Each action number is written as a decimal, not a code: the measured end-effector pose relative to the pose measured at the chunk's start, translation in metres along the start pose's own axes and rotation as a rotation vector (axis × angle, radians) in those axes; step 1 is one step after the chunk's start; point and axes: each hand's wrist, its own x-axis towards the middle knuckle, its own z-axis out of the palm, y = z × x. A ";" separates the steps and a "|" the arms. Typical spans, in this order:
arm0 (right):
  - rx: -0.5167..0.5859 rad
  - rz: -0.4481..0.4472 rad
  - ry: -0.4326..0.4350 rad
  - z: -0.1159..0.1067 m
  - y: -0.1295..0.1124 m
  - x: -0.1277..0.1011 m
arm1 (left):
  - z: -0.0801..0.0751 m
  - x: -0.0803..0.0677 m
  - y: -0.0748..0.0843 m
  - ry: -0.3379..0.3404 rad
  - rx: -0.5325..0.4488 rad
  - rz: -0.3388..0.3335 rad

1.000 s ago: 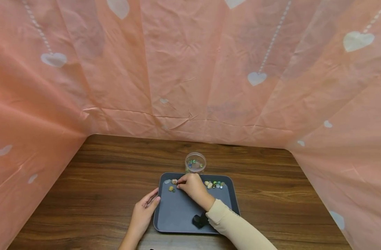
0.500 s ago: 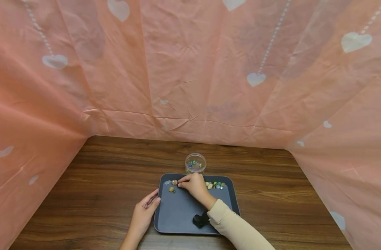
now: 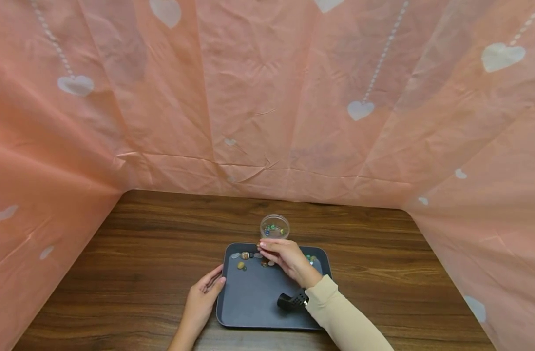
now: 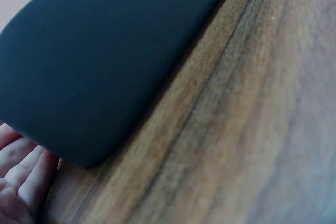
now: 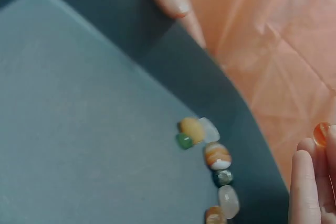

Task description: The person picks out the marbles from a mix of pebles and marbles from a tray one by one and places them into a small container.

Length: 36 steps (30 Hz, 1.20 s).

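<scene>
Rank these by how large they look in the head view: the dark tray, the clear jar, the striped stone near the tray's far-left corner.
1. dark tray
2. clear jar, which stands farther off, so it may look smaller than it is
3. striped stone

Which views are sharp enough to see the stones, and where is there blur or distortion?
Head view: evenly lit, wide-angle bend at the edges; the stones on the tray are tiny. Right wrist view: stones fairly clear though slightly soft; the fingers at the edge blur, an orange bead at their tips. Left wrist view: soft all over, only tray edge, table and fingertips.
</scene>
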 end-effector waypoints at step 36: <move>-0.681 -0.322 0.390 -0.006 -0.052 0.013 | 0.000 0.002 -0.002 -0.006 -0.024 0.002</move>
